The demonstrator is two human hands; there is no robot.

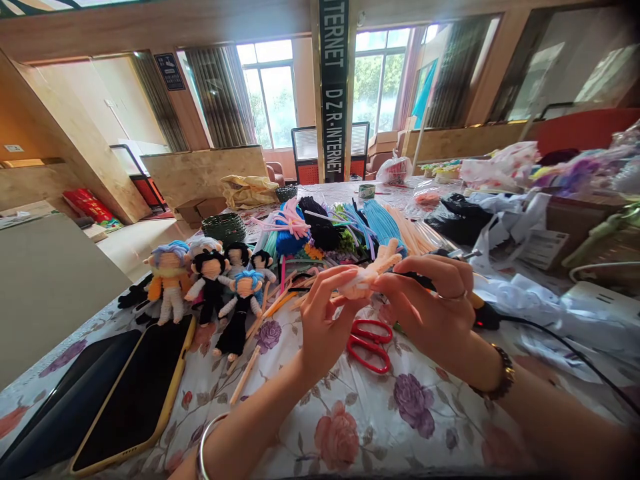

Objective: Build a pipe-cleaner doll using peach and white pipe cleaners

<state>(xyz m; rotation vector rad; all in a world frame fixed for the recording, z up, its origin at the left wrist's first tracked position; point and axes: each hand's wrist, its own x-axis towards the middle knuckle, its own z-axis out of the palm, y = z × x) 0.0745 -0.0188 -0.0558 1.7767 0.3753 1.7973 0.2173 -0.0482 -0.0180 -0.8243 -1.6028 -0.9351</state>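
My left hand [327, 313] pinches a peach-coloured pipe-cleaner doll body [373, 270] held above the floral tablecloth [350, 427]. Opposite it, my right hand [430, 303] grips a black corded tool [483, 315], likely a glue gun, whose tip touches the doll body. Its black cable [575, 353] trails off to the right. Red scissors [370, 343] lie on the cloth just under both hands.
Several finished dolls [210, 283] lie at the left. A phone in a yellow case [135, 400] and a dark tablet [65, 407] rest at front left. Bundles of coloured pipe cleaners [340, 227], a green basket [224, 229] and plastic bags [500, 220] crowd the back and right.
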